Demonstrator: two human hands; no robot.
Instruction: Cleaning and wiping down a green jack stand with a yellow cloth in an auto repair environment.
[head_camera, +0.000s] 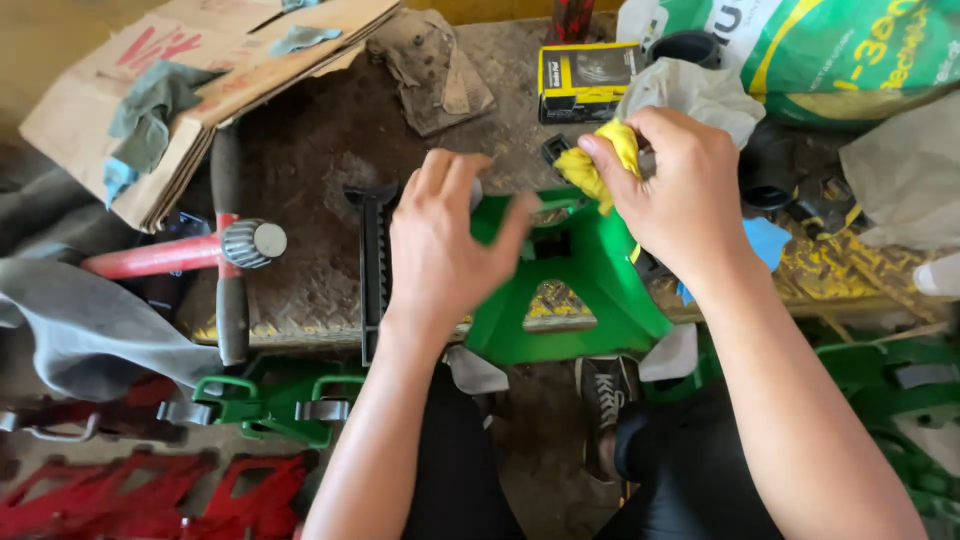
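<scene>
- The green metal stand (590, 290) sits on the worn checker-plate bench (310, 280) right in front of you, at its near edge above your knees. It looks like a jack-stand base: glossy green paint, sloped sides, an opening in the top and a cut-out low in the near face through which the yellow-flecked plate shows.
- Your left hand (445, 250) lies over the stand's left shoulder, fingers spread and curled down, steadying it. The hand is blurred, so I cannot tell how firmly it bears on the paint.
- Your right hand (680, 195) pinches a bunched yellow rag (600, 165) between thumb and fingertips, just above the stand's top right corner.
- By my reading, you are wiping the stand, with the cloth at the upper rim. The next move calls for a firm left hand so the base does not slide, and for turning the rag to a fresh fold before working down the sloped faces.
- Just left of the stand a black toothed post (373, 260) lies flat.
- Further left rest a red-handled tool with a grey round end (215, 245) and a grey cloth (90, 330).
- Behind stand a yellow-and-black box (585, 80), flattened cardboard (200, 80) and a green-and-white sack (850, 55).
- More green stands (280, 400) and red ones (150, 500) lie on the floor below.
</scene>
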